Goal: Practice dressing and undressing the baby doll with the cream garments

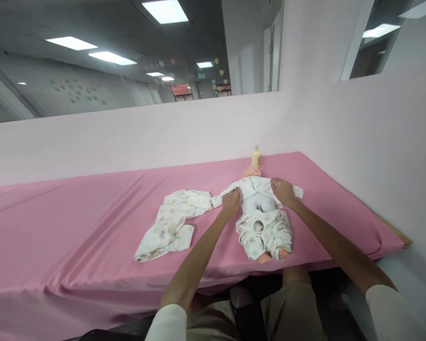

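Observation:
A baby doll (pixel 261 213) lies on its back on the pink-covered table (pixel 74 213), feet toward me, in white printed trousers and an open white top. My left hand (pixel 230 200) is closed on the left flap of the doll's top. My right hand (pixel 282 190) is closed on the right flap near the shoulder. A spare white printed garment (pixel 170 225) lies spread on the cloth to the left of the doll. A small baby bottle (pixel 256 156) stands upright just beyond the doll's head.
A pale pink partition wall (pixel 358 142) runs behind and to the right of the table. The table's front edge is near my knees (pixel 291 308). Pink cloth stretches far to the left.

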`<state>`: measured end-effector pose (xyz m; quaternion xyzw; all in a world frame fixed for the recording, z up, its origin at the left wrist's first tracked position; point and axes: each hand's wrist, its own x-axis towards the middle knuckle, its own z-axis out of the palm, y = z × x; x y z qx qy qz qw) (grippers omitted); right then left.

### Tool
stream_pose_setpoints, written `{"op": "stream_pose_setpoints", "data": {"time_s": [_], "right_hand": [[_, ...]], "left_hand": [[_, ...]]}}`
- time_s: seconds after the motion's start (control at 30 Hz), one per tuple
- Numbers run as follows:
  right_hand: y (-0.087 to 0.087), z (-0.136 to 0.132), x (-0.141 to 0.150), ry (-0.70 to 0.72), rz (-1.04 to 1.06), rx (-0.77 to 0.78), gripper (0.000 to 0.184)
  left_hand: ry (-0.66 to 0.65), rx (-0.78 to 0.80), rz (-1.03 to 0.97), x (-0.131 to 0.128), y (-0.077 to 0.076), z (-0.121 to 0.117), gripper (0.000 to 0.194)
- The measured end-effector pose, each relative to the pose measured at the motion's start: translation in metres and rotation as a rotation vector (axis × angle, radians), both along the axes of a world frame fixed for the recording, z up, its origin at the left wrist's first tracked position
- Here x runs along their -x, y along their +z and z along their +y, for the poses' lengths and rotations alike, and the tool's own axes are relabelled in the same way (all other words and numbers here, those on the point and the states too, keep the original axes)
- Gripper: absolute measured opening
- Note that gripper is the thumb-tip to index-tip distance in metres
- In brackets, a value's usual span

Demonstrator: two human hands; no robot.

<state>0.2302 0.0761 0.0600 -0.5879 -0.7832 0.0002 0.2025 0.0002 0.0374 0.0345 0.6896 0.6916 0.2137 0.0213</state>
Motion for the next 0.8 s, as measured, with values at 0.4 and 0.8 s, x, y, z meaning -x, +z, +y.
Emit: {"op": "stream_pose_setpoints", "data": {"time_s": [0.4, 0.8], "right_hand": [[-0.03, 0.054, 0.018, -0.138, 0.389, 0.049, 0.032], [-0.033, 0.041, 0.033, -0.066, 0.507, -0.031, 0.031]], "left_hand": [[0.231, 0.039, -0.055, 0.003, -0.017, 0.043, 0.031], [0.2, 0.011, -0.426, 0.007, -0.04, 0.036, 0.033]]}}
